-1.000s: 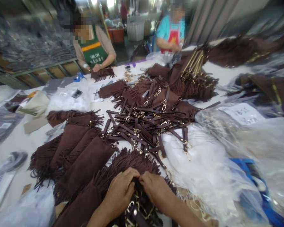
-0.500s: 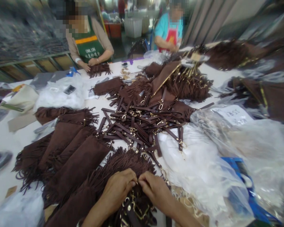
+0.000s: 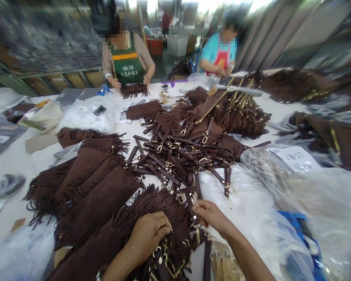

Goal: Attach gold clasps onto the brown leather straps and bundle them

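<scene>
My left hand [image 3: 150, 236] is closed in a pinch over the near pile of dark brown fringed bags [image 3: 163, 205]. A small glint shows at its fingertips, but what they hold is too small to make out. To its right, my right hand [image 3: 209, 214] has its fingers closed at the end of a brown strap [image 3: 190, 201] with gold hardware. Below the left hand are dark straps with gold rings and clips [image 3: 160, 259]. Beyond both hands lies a tangled heap of brown straps with gold clasps [image 3: 171, 156].
Folded brown fringed bags [image 3: 101, 199] overlap on the left. Clear plastic bags and white wrapping [image 3: 251, 214] cover the right side. More fringed bags with gold zips [image 3: 240, 113] lie farther back. Two co-workers [image 3: 128, 64] work across the white table [image 3: 123, 127].
My right hand has moved right, away from my left hand, to the strap end. My left hand stays over the fringed pile. The view has tilted up a little; one co-worker's hands have spread apart.
</scene>
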`<control>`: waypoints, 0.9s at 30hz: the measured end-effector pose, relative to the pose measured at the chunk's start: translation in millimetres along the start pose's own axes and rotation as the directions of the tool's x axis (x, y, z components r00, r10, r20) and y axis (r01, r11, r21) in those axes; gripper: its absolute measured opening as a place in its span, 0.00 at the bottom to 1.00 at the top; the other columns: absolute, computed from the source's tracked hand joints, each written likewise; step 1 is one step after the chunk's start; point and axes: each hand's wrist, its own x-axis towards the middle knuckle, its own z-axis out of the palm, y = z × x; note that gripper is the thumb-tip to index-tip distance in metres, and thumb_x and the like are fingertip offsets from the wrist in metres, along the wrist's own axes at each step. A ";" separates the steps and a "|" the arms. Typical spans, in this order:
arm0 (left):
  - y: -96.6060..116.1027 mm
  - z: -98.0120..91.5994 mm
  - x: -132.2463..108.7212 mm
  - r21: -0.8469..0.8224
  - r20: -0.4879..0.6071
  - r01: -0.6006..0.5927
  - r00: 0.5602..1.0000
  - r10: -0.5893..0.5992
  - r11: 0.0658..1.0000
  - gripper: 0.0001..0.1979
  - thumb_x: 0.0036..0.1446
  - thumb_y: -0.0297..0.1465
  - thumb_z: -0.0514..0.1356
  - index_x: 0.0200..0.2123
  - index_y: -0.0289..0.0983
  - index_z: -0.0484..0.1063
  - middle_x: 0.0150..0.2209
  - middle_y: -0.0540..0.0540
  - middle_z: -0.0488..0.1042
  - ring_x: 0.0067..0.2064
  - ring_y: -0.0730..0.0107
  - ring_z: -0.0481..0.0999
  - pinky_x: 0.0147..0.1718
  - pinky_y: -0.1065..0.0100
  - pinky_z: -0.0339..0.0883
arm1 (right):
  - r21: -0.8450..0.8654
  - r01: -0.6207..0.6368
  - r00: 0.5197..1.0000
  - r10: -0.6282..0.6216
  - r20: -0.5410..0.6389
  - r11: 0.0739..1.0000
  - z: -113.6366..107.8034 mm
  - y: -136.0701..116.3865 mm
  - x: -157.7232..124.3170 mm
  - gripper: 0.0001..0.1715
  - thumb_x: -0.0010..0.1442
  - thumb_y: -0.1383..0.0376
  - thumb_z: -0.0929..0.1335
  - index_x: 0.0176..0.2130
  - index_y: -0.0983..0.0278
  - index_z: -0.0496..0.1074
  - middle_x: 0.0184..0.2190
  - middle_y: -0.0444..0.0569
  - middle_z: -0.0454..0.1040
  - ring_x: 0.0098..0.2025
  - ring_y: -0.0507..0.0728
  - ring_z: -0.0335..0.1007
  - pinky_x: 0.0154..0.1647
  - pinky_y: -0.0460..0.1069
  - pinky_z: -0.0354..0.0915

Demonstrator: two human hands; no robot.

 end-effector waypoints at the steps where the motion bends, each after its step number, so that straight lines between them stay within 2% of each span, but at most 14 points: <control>1: 0.1 -0.3 0.2 0.001 -0.003 0.000 1.000 0.000 1.000 0.09 0.61 0.29 0.56 0.33 0.42 0.77 0.36 0.52 0.77 0.40 0.68 0.75 0.41 0.70 0.61 | 0.103 0.007 1.000 -0.010 0.022 0.995 -7.9 -7.3 -6.3 0.14 0.65 0.58 0.60 0.31 0.62 0.66 0.16 0.39 0.63 0.20 0.51 0.61 0.23 0.44 0.58; 3: 0.2 -0.6 0.5 -0.003 -0.009 0.001 1.000 -0.001 1.000 0.09 0.61 0.28 0.57 0.33 0.42 0.77 0.36 0.52 0.77 0.40 0.69 0.75 0.40 0.70 0.61 | 0.417 0.003 1.000 -0.013 0.022 0.909 -18.1 -19.7 -13.5 0.17 0.65 0.53 0.61 0.32 0.62 0.66 0.15 0.38 0.63 0.17 0.49 0.58 0.22 0.43 0.57; 5: -0.1 -0.4 0.2 -0.011 -0.021 0.002 1.000 -0.002 1.000 0.09 0.61 0.28 0.57 0.32 0.42 0.77 0.35 0.53 0.77 0.39 0.70 0.75 0.39 0.71 0.61 | 0.679 0.004 1.000 0.014 -0.021 0.734 -17.2 -26.5 -9.3 0.19 0.61 0.50 0.67 0.31 0.63 0.65 0.17 0.40 0.67 0.18 0.48 0.60 0.23 0.44 0.60; 6: -0.3 0.0 -0.2 -0.015 -0.027 0.001 1.000 -0.002 1.000 0.09 0.60 0.28 0.58 0.32 0.43 0.77 0.35 0.54 0.77 0.39 0.70 0.76 0.39 0.71 0.61 | 0.741 0.015 0.998 0.037 -0.053 0.671 -12.2 -27.2 -2.9 0.20 0.58 0.49 0.69 0.30 0.63 0.65 0.18 0.41 0.69 0.19 0.49 0.63 0.24 0.44 0.62; 7: -0.5 0.4 -0.7 -0.019 -0.033 0.000 0.999 -0.001 1.000 0.09 0.60 0.28 0.58 0.32 0.43 0.77 0.35 0.54 0.77 0.39 0.71 0.76 0.39 0.71 0.61 | 0.753 0.032 0.994 0.056 -0.091 0.657 -5.0 -25.9 5.4 0.21 0.56 0.48 0.70 0.31 0.62 0.65 0.20 0.43 0.71 0.21 0.50 0.66 0.26 0.45 0.65; 9: -1.0 1.4 -1.6 -0.026 -0.044 -0.004 0.999 0.003 1.000 0.09 0.60 0.27 0.58 0.32 0.43 0.77 0.35 0.55 0.78 0.39 0.71 0.76 0.39 0.72 0.61 | 0.722 0.068 0.984 0.072 -0.161 0.689 13.3 -17.9 23.8 0.24 0.55 0.44 0.69 0.32 0.62 0.65 0.25 0.46 0.75 0.27 0.53 0.73 0.31 0.47 0.69; 11: -1.9 2.5 -2.1 -0.032 -0.051 -0.003 0.999 0.001 0.999 0.09 0.60 0.26 0.58 0.31 0.43 0.77 0.35 0.55 0.78 0.39 0.72 0.76 0.39 0.72 0.61 | 0.660 0.084 0.978 0.066 -0.198 0.746 29.9 -5.0 37.9 0.26 0.54 0.42 0.68 0.33 0.62 0.65 0.28 0.48 0.76 0.30 0.56 0.76 0.33 0.50 0.71; 15: -4.1 3.9 -1.3 -0.032 -0.064 0.007 0.998 -0.009 0.999 0.08 0.59 0.26 0.60 0.31 0.43 0.77 0.35 0.55 0.78 0.39 0.72 0.76 0.40 0.72 0.61 | 0.360 0.115 0.973 -0.032 -0.230 0.926 38.8 18.9 44.0 0.23 0.60 0.45 0.64 0.32 0.62 0.68 0.24 0.48 0.75 0.24 0.57 0.72 0.26 0.52 0.69; 17: -4.3 3.9 -0.7 -0.027 -0.066 0.010 0.998 -0.012 1.000 0.08 0.58 0.26 0.60 0.31 0.43 0.77 0.35 0.56 0.78 0.39 0.72 0.76 0.40 0.72 0.61 | 0.143 0.184 0.953 -0.140 -0.269 0.973 34.2 21.2 44.6 0.17 0.65 0.53 0.62 0.37 0.63 0.70 0.30 0.50 0.76 0.31 0.59 0.73 0.35 0.55 0.69; 20: -3.2 3.5 -0.3 -0.027 -0.067 0.016 0.998 -0.017 1.000 0.08 0.58 0.25 0.60 0.31 0.43 0.77 0.34 0.56 0.78 0.39 0.72 0.76 0.40 0.72 0.61 | -0.150 0.313 0.913 -0.341 -0.226 0.938 31.2 11.9 54.8 0.07 0.65 0.65 0.64 0.41 0.61 0.72 0.40 0.53 0.75 0.47 0.63 0.68 0.51 0.59 0.61; 23: -2.0 3.2 -0.1 -0.023 -0.070 0.024 0.997 -0.026 0.999 0.08 0.57 0.25 0.60 0.31 0.42 0.77 0.35 0.56 0.78 0.39 0.72 0.76 0.40 0.71 0.61 | -0.348 0.405 0.879 -0.465 -0.106 0.845 36.7 -1.4 70.9 0.10 0.60 0.75 0.66 0.36 0.62 0.73 0.37 0.52 0.75 0.47 0.64 0.66 0.54 0.60 0.57; 27: -2.1 3.4 0.0 -0.017 -0.071 0.026 0.997 -0.027 1.000 0.08 0.57 0.25 0.60 0.30 0.42 0.77 0.35 0.55 0.78 0.39 0.71 0.76 0.40 0.70 0.61 | -0.518 0.438 0.846 -0.532 -0.039 0.735 38.7 -9.5 78.8 0.14 0.60 0.79 0.64 0.36 0.63 0.73 0.35 0.52 0.73 0.44 0.63 0.65 0.53 0.61 0.57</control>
